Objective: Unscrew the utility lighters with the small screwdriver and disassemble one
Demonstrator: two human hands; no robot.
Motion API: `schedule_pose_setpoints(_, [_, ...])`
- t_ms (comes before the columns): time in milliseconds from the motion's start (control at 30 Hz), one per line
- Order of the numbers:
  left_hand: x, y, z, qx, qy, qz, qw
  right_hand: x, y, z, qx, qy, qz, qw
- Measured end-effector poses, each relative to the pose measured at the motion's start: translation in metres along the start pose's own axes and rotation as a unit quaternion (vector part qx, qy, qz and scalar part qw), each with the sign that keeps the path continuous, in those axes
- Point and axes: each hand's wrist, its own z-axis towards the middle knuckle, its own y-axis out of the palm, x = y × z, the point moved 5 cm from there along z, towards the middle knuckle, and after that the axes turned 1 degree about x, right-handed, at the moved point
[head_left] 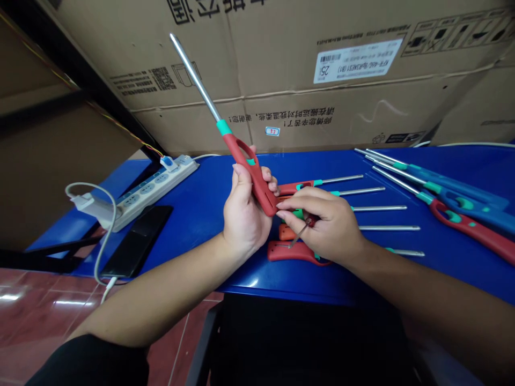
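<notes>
My left hand (245,217) is wrapped round the handle of a red long-nosed lighter (263,190), its metal tube pointing up and away to the left. At the lighter's butt end, the thumb and forefinger of my right hand (336,225) are pinched together; whether something small is between them I cannot tell. A small screwdriver (299,234) is tucked in the same hand, its thin shaft pointing down to the left. Below lie several more lighters in a row, among them an orange lighter (286,232) and a red lighter (281,251), partly hidden by my right hand.
On the right of the blue table (241,273) lie blue lighters (478,201) and another red lighter (470,225). A white power strip (151,187) and a black phone (139,241) with a cable are on the left. Large cardboard boxes (273,59) stand behind.
</notes>
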Motion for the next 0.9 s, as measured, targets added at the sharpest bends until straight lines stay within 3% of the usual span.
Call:
schedule_pose_setpoints(333, [-0.004,-0.001,-0.002,0.027,-0.032,0.018,0.999,0.006,0.004,0.000,-0.021,0.054,0.020,0.998])
schedule_pose_setpoints(567, [-0.010,0.002,-0.005,-0.011,-0.080,0.020,0.997,0.014,0.008,0.002,-0.100,0.133,0.098,0.981])
schedule_pose_setpoints(900, [-0.012,0.001,-0.005,-0.009,-0.089,0.042,0.995,0.009,0.009,-0.001,-0.134,0.091,0.069,0.984])
